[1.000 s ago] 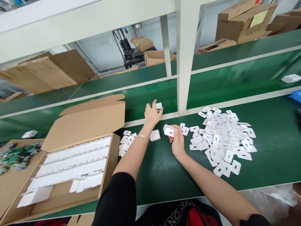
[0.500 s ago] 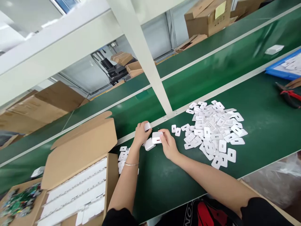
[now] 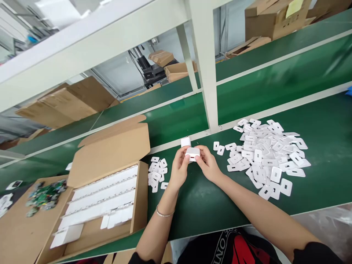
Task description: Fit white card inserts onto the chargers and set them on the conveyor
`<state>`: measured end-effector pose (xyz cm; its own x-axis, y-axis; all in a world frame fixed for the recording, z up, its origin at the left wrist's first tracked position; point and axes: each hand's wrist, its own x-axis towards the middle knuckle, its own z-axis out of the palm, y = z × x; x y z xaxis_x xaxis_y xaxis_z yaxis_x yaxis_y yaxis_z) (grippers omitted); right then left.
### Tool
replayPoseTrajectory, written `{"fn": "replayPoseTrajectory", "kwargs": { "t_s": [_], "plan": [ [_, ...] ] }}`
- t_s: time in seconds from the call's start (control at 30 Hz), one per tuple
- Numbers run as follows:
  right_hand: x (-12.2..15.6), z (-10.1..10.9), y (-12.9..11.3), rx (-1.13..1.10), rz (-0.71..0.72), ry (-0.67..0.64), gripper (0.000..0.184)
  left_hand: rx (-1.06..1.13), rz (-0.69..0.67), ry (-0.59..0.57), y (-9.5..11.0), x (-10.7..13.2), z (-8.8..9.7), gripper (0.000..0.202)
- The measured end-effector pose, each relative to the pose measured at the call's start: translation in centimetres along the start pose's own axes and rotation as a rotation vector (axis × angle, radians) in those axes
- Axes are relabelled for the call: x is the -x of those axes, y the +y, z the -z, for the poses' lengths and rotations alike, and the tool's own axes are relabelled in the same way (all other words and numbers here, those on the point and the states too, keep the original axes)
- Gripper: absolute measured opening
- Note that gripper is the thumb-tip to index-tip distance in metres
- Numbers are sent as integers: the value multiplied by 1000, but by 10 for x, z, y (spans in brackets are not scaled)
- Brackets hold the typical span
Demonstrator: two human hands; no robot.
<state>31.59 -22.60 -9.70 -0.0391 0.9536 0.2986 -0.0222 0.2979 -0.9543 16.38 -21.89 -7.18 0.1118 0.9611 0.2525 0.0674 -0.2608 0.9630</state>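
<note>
Between my two hands is a small white plastic housing (image 3: 192,154), its near end showing a dark reddish slot; it looks like a charger case. My left hand (image 3: 180,165) pinches its left side with thumb and fingers. On the opposite side, my right hand (image 3: 208,164) closes on it the same way. Just behind my left fingers stands another white housing (image 3: 185,142), close to the bench's back rail. To the right lies a big heap of flat white plates with slots (image 3: 261,148). A smaller group of such plates (image 3: 157,172) lies left of my left forearm.
An open cardboard box (image 3: 142,198) with rows of white pieces stands at left. Beyond it, green circuit boards (image 3: 46,194) lie on cardboard. A pale upright post (image 3: 207,73) rises from the back rail. More cartons (image 3: 272,20) sit on the far ledge.
My left hand has let go of the white block at the back and come to the housing in my right hand. Both hands now hold it. The camera view has shifted.
</note>
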Motion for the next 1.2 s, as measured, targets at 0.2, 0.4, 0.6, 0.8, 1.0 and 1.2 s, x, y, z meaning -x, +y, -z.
{"fn": "replayPoseTrajectory", "kwargs": {
  "t_s": [0.2,0.4,0.6,0.8,1.0,1.2],
  "plan": [
    [-3,5,-10,212,188,-112,40,481,220,-93,13,10,13,53],
    [-2,3,-16,457,413,-321,52,530,397,-15,25,33,23,54],
    [-4,7,-18,504,439,-206,52,772,424,117,44,70,48,57],
    [-34,37,-5,943,326,166,37,489,191,661,60,121,135,42],
    [-49,68,13,1172,72,232,50,-639,153,1221,51,178,225,35],
    [-51,81,29,1238,-98,89,60,-969,597,959,43,184,258,22]
  ]
}}
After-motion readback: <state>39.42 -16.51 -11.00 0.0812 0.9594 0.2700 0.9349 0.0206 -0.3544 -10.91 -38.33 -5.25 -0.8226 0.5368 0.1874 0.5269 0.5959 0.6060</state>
